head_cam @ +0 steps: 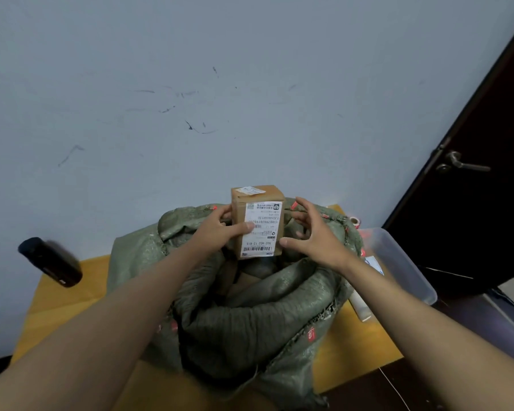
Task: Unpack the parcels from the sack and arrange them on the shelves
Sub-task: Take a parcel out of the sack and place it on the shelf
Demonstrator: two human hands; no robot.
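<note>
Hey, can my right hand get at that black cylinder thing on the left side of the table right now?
Probably not directly. The right hand hovers open beside the cardboard parcel, and the black cylinder lies far across the table, beyond the green sack and the left forearm.

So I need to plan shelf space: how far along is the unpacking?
Early, it seems. No shelves or placed parcels are in view. In hand: the left hand grips a labelled cardboard parcel above the green sack, while the right hand hovers open beside it. Left: more brown parcels show inside the sack's mouth; how many is hidden.
</note>
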